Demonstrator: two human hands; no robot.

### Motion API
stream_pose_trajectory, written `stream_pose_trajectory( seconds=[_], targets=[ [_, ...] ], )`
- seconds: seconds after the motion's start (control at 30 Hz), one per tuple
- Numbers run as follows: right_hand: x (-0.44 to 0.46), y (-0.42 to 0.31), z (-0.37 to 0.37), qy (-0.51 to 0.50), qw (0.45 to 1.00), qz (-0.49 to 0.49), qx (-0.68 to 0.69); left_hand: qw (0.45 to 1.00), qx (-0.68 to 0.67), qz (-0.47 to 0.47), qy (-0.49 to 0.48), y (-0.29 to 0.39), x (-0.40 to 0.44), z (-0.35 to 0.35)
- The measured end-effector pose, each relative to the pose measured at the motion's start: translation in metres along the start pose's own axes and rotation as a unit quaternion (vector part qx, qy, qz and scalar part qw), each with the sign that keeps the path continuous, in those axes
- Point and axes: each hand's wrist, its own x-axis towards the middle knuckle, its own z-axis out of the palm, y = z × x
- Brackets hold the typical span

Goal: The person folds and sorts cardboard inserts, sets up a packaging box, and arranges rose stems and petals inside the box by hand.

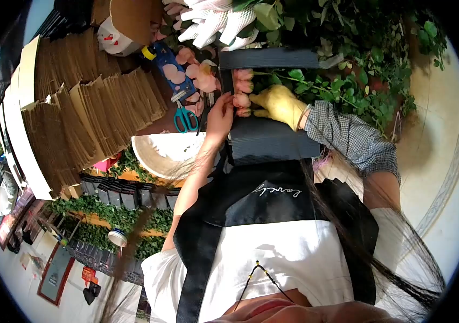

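Observation:
Several pink roses (244,86) lie in a row, heads to the left, in a dark corrugated cardboard wrap (272,141). My left hand (219,117), bare, rests beside the rose heads with its fingers stretched out and fingertips touching them. My right hand (280,105) wears a yellow glove. Its fingers close around the stem just below a lower rose head, and the stem there is mostly hidden by the glove. Another dark corrugated strip (272,58) crosses above the roses. Leafy stems (315,83) extend to the right.
Teal-handled scissors (186,119) and loose pink petals (204,78) lie on the left. Beyond them stand stacked brown cardboard sheets (89,107). A round white bin (142,156) is below the scissors. White knit gloves (218,22) and piled green foliage (369,54) lie ahead.

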Motion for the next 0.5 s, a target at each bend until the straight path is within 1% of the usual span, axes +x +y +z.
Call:
stream_pose_trajectory(
  seconds=[0.03, 0.07, 0.1, 0.13, 0.17, 0.23, 0.27, 0.33, 0.37, 0.4, 0.43, 0.47, 0.5],
  targets=[
    [0.005, -0.004, -0.002, 0.003, 1.000, -0.002, -0.002, 1.000, 0.002, 0.004, 0.002, 0.016, 0.001, -0.003],
    [0.012, -0.010, -0.001, -0.041, 0.998, 0.047, -0.032, 0.989, 0.135, 0.052, 0.013, 0.032, 0.002, -0.007],
    [0.015, -0.013, 0.000, -0.086, 0.990, 0.098, -0.060, 0.959, 0.266, 0.097, 0.022, 0.045, 0.003, -0.010],
    [0.013, -0.008, 0.010, -0.062, 0.993, 0.094, -0.033, 0.913, 0.330, 0.237, 0.025, 0.050, 0.010, -0.014],
    [0.011, -0.002, 0.016, -0.057, 0.993, 0.098, -0.033, 0.912, 0.332, 0.242, 0.021, 0.055, 0.014, -0.015],
    [0.006, 0.006, 0.015, -0.049, 0.993, 0.011, -0.105, 0.846, 0.417, 0.316, -0.107, 0.063, 0.020, -0.014],
    [0.003, 0.008, 0.014, -0.042, 0.993, 0.017, -0.109, 0.862, 0.379, 0.316, -0.118, 0.045, 0.025, -0.012],
    [0.003, -0.003, -0.007, 0.005, 0.972, 0.165, -0.169, 0.857, 0.371, 0.336, -0.121, 0.046, 0.030, -0.014],
    [0.008, 0.012, 0.007, 0.003, 0.961, 0.203, -0.189, 0.859, 0.359, 0.343, -0.126, 0.043, 0.026, -0.015],
    [0.013, 0.023, 0.017, -0.050, 0.964, 0.188, -0.179, 0.858, 0.371, 0.327, -0.137, 0.049, 0.024, -0.015],
    [0.015, 0.027, 0.028, -0.057, 0.965, 0.161, -0.200, 0.855, 0.375, 0.328, -0.143, 0.051, 0.023, -0.014],
    [0.017, 0.029, 0.037, -0.062, 0.964, 0.134, -0.221, 0.841, 0.389, 0.343, -0.151, 0.054, 0.024, -0.014],
    [0.019, 0.024, 0.038, -0.025, 0.958, 0.091, -0.272, 0.828, 0.404, 0.356, -0.154, 0.056, 0.026, -0.014]
  ],
)
